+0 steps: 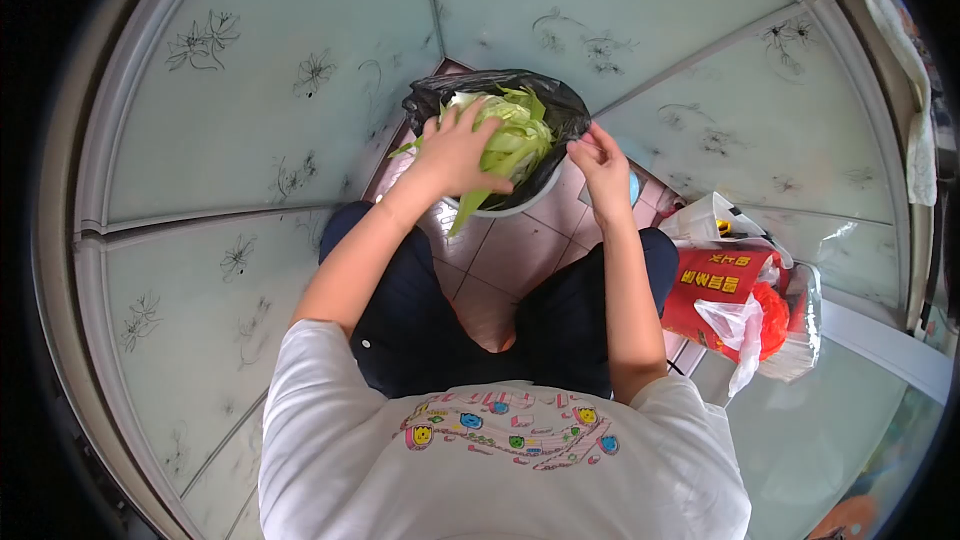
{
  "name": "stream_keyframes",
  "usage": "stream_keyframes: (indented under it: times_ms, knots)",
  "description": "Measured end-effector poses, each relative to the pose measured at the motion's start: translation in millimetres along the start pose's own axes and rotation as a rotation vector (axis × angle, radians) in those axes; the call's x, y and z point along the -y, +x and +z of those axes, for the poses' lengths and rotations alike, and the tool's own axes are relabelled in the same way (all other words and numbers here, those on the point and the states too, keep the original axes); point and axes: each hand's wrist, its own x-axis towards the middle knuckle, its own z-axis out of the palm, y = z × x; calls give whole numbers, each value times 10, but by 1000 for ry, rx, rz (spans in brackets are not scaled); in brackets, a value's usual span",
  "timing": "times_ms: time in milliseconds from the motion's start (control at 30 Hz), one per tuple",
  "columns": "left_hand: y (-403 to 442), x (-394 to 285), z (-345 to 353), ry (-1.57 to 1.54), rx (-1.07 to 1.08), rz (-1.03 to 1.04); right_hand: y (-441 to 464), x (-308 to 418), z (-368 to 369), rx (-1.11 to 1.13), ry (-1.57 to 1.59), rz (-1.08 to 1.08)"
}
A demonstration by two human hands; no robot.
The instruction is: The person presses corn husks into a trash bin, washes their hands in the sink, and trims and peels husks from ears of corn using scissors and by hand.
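Note:
Green leaves and husks (515,135) fill a bin lined with a black plastic bag (560,105), whose pale rim (515,208) shows at the near side. My left hand (463,152) rests on top of the leaves with its fingers spread. One long leaf hangs over the rim below that hand. At the right edge of the bag, my right hand (598,158) pinches the black plastic between thumb and fingers. What lies under the leaves is hidden.
Pink floor tiles (510,250) lie around the bin, between my knees. Frosted panels with flower drawings (540,0) enclose the space. On the right are a red bag (700,290), a white container (705,220) and a white plastic bag (735,325).

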Motion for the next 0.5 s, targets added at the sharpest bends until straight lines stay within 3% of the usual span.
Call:
stream_keyframes:
  times_ms: [33,133,167,233,300,400,500]
  knots:
    - [-176,-79,-61,28,40,-37,-118,113,-16,-187,-615,-267]
    - [-365,-52,274,14,18,-49,-402,259,117,-41,-844,-822]
    - [-327,55,443,-39,23,-33,-475,209,186,184,-897,-847]
    - [-186,222,532,-250,116,-18,-444,41,218,335,-1100,-842]
    - [2,358,676,-256,73,-8,-410,-57,196,400,-1278,-806]
    - [350,419,579,-386,21,-28,-317,-144,148,595,-1329,-920]
    - [672,234,486,-489,-121,-60,-284,-115,188,699,-1140,-1055]
